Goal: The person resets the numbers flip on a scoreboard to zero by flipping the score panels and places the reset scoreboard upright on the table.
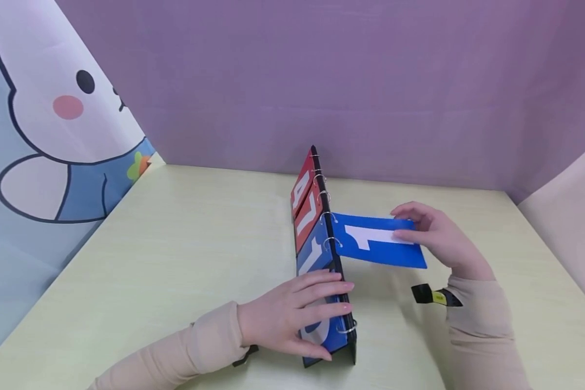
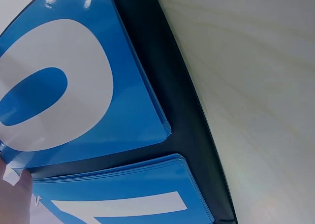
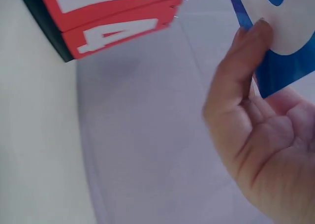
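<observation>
A tabletop flip scoreboard (image 1: 338, 265) with a black tent-shaped stand and metal rings stands on the table. Its red cards (image 1: 308, 208) at the far end read 4 and 7; in the left wrist view, a blue 0 card (image 2: 133, 111) and a blue 1 card (image 2: 162, 179) hang nearer. My left hand (image 1: 297, 311) rests over the near end, its fingers straight across the top edge and thumb low on the card side. With my right hand (image 1: 431, 230) I pinch the free edge of a blue number card (image 1: 380, 254), lifted out level to the right from its rings.
The pale yellow tabletop (image 1: 200, 233) spreads around the scoreboard. Behind it hangs a purple cloth (image 1: 331, 81), and a curtain with a cartoon rabbit (image 1: 68, 130) covers the left side. Black straps (image 1: 436, 295) show at both wrists.
</observation>
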Tool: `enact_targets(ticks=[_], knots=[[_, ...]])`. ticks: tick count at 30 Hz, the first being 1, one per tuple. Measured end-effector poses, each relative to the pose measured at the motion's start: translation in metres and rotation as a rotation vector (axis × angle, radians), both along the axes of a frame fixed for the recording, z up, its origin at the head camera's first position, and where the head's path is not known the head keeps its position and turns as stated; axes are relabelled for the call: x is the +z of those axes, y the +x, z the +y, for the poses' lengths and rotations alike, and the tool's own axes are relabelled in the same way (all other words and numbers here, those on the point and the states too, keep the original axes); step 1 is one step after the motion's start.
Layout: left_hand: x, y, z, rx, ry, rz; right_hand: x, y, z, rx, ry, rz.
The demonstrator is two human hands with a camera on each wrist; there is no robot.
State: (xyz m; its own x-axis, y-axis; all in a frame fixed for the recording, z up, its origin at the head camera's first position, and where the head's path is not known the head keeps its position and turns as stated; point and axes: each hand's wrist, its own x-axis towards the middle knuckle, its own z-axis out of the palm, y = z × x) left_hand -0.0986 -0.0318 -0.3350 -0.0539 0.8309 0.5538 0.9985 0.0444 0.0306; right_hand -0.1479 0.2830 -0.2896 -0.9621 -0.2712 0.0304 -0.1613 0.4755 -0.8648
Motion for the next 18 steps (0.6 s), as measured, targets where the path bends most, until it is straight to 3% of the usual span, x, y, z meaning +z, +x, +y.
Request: enact_targets(ticks=[11,18], knots=[[-0.001,0.000,0.000,-0.001,-0.002,-0.006,0.017,0.014,0.007,-0.028,-0.455,-0.027],[-0.001,0.000,0.000,0.000,-0.003,-0.005,0.026,0.026,0.002,0.050,-0.592,0.069]])
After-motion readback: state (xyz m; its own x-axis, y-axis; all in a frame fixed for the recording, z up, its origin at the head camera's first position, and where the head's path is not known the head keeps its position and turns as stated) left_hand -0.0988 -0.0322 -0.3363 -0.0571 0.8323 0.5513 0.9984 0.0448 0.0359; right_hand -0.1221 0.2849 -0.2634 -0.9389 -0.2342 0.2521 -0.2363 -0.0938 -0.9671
